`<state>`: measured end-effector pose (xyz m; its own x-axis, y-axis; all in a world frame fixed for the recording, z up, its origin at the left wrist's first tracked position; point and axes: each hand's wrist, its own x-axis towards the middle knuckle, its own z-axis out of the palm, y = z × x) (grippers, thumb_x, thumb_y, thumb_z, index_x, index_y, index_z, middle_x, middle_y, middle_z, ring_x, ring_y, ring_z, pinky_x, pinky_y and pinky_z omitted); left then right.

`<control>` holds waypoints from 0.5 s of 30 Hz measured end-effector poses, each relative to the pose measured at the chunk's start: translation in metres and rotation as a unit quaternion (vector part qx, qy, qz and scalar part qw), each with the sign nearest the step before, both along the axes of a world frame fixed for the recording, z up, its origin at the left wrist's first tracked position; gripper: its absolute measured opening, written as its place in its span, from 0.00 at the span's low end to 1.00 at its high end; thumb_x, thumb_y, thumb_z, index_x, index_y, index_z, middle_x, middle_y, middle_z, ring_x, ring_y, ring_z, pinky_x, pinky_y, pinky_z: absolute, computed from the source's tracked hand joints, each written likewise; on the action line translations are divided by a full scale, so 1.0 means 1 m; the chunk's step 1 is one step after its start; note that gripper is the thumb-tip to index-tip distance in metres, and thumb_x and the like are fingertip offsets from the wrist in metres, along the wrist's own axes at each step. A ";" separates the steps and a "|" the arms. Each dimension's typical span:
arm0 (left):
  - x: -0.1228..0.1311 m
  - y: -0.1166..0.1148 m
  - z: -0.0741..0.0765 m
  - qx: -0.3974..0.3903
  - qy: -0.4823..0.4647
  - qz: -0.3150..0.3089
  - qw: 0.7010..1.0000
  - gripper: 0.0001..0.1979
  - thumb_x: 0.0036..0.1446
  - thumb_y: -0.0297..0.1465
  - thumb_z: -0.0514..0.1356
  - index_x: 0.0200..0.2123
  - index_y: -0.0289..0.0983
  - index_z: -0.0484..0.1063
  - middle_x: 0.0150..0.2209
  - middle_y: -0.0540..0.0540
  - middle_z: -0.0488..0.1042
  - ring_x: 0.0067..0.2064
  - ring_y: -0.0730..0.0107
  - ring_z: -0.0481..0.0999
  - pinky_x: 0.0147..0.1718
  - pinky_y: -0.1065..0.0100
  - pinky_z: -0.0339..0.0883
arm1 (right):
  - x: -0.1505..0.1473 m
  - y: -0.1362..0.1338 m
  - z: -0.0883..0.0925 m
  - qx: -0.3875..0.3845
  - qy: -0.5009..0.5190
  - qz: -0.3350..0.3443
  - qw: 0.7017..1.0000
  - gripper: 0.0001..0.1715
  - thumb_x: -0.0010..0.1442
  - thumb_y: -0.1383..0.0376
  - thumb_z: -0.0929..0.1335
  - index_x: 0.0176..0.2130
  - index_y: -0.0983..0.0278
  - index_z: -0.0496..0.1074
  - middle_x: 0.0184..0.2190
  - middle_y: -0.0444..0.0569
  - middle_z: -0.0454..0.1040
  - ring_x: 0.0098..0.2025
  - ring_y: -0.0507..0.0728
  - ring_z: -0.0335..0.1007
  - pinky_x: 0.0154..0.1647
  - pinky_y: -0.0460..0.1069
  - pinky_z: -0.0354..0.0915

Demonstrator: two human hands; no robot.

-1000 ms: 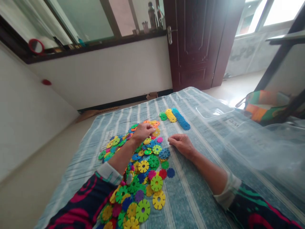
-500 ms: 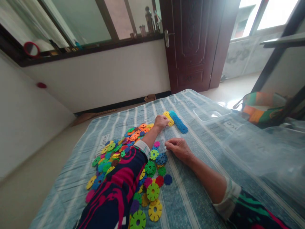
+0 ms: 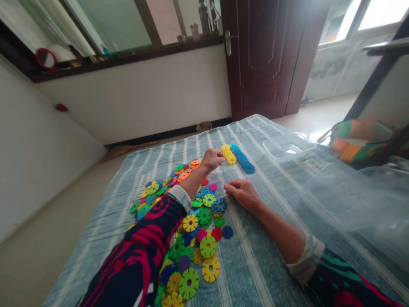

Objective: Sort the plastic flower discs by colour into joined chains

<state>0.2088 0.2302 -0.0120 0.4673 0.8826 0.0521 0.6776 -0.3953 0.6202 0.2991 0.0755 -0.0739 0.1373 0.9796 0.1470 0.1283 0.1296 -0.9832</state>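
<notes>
My left hand (image 3: 213,159) is closed, its fingertips just left of a short row of overlapping yellow notched discs (image 3: 228,154). Whatever may be inside its fingers is hidden. Beside the yellow row, on its right, runs a longer overlapping row of blue discs (image 3: 244,161), lighter blue at the far end. Lower down, my right hand (image 3: 243,194) hovers or rests over the striped cloth with thumb and forefinger together; nothing shows between them. Mixed discs in many colours lie in a loose pile (image 3: 204,216) under and beside my left forearm.
The discs lie on a blue-grey striped cloth (image 3: 255,256). Clear plastic containers (image 3: 345,200) stand at the right, with a clear lid or tray (image 3: 287,147) farther back. Beyond the far right edge is an orange and green bag (image 3: 358,138). A brown door (image 3: 265,64) stands behind.
My left hand has drawn back slightly left from the yellow row, uncovering more of it. My right hand stays in nearly the same place. The view has shifted a little.
</notes>
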 end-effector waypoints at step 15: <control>-0.133 -0.128 0.034 -0.042 0.257 -0.130 0.957 0.05 0.39 0.28 0.62 0.17 0.38 0.67 0.21 0.53 0.65 0.25 0.74 0.62 0.25 0.71 0.51 | 0.003 -0.010 0.005 -0.019 -0.038 -0.016 0.999 0.18 0.52 0.54 0.67 0.23 0.65 0.76 0.21 0.45 0.74 0.26 0.53 0.66 0.30 0.47 0.59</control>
<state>0.0759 0.1018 0.0222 0.6157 0.7246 -0.3096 0.7877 -0.5551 0.2674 0.3025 0.0658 -0.0693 0.1594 0.9798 0.1205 0.2069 0.0862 -0.9746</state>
